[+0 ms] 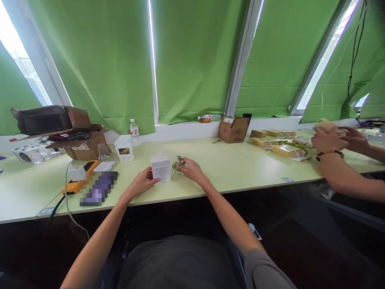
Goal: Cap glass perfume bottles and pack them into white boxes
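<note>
My left hand point(143, 180) grips the left side of a small white box point(161, 169) that stands upright on the pale green table point(228, 168). Just to its right, my right hand point(191, 169) closes its fingers around a small clear glass bottle with a metal cap point(179, 164), which rests on the table. Box and bottle stand almost touching each other, right in front of me.
A second white box point(124, 147), a water bottle point(134, 131) and open cardboard boxes point(80, 138) stand at the left. An orange device point(78, 180) with a cable lies near the edge. At the right, another person's hands point(331, 138) hold a box above tan boxes point(282, 150).
</note>
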The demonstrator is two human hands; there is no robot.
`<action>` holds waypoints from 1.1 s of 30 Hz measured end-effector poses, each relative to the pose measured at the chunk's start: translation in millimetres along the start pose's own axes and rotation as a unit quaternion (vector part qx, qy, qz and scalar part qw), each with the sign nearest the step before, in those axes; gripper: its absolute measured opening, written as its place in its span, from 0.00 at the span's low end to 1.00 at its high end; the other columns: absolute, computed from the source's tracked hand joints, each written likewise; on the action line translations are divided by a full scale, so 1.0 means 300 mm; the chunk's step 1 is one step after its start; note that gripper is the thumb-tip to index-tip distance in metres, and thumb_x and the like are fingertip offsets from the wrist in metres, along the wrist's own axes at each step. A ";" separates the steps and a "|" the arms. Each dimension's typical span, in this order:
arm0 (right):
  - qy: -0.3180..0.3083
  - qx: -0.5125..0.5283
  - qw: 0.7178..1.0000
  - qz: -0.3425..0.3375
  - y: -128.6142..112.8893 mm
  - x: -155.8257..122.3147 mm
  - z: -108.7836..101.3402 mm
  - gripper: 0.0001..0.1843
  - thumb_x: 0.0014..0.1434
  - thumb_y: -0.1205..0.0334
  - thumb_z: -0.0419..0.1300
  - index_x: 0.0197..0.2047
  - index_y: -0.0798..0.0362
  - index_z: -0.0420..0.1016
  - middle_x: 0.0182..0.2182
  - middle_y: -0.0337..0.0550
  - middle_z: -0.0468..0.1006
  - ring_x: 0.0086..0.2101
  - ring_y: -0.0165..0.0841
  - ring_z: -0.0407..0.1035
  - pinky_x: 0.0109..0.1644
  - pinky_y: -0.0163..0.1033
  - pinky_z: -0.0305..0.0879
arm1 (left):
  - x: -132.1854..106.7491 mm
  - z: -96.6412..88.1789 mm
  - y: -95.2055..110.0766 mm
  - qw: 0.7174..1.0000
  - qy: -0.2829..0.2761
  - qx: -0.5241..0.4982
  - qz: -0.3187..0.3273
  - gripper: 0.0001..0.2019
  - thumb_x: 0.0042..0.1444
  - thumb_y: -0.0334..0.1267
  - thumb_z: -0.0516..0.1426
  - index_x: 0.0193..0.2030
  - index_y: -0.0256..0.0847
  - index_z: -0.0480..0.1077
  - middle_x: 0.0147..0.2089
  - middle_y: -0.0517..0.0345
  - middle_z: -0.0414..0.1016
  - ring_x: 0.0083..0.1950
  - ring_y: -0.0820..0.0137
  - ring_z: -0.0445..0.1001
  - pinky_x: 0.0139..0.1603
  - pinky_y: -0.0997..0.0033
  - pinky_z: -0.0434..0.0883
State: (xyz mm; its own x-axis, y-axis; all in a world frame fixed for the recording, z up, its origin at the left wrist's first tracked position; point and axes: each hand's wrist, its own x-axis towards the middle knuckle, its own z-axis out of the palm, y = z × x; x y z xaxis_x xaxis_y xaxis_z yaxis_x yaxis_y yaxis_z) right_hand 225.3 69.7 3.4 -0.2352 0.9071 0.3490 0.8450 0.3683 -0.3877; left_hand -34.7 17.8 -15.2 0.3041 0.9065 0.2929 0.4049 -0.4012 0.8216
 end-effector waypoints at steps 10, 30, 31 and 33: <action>-0.041 -0.065 0.997 -0.010 0.004 -0.006 -0.053 0.16 0.58 0.49 0.58 0.40 0.53 0.74 0.36 0.45 0.79 0.35 0.37 0.71 0.32 0.35 0.51 | 0.005 0.015 -0.015 1.000 -0.013 0.002 0.019 0.23 0.52 0.44 0.61 0.55 0.40 0.67 0.51 0.50 0.76 0.49 0.59 0.76 0.52 0.57 0.72; 0.147 0.069 0.980 -0.119 -0.100 -0.167 -0.305 0.19 0.56 0.45 0.62 0.36 0.55 0.74 0.23 0.40 0.72 0.23 0.30 0.62 0.28 0.35 0.54 | -0.001 0.025 0.026 0.992 0.017 0.101 0.067 0.17 0.55 0.43 0.57 0.50 0.42 0.70 0.46 0.53 0.77 0.45 0.63 0.74 0.44 0.65 0.72; 0.155 0.079 0.976 -0.133 -0.110 -0.181 -0.314 0.19 0.56 0.46 0.62 0.36 0.55 0.74 0.22 0.39 0.71 0.23 0.30 0.61 0.28 0.35 0.54 | 0.000 0.027 0.027 0.992 0.017 0.103 0.069 0.16 0.55 0.43 0.57 0.50 0.42 0.70 0.46 0.53 0.77 0.44 0.63 0.74 0.43 0.65 0.72; 0.160 0.097 0.969 -0.164 -0.128 -0.203 -0.323 0.18 0.57 0.47 0.61 0.39 0.54 0.75 0.21 0.37 0.69 0.22 0.29 0.59 0.28 0.35 0.54 | 0.001 0.031 0.029 0.992 0.019 0.105 0.073 0.16 0.55 0.44 0.57 0.49 0.43 0.70 0.46 0.54 0.76 0.44 0.64 0.74 0.43 0.66 0.72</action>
State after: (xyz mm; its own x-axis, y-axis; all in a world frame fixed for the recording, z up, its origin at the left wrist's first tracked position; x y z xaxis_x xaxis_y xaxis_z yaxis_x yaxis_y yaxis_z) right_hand 253.7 -19.5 79.8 -0.2879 0.6366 0.7155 0.6366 0.6854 -0.3537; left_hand -23.2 13.4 -12.6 0.3409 0.8393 0.4234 0.5307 -0.5436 0.6503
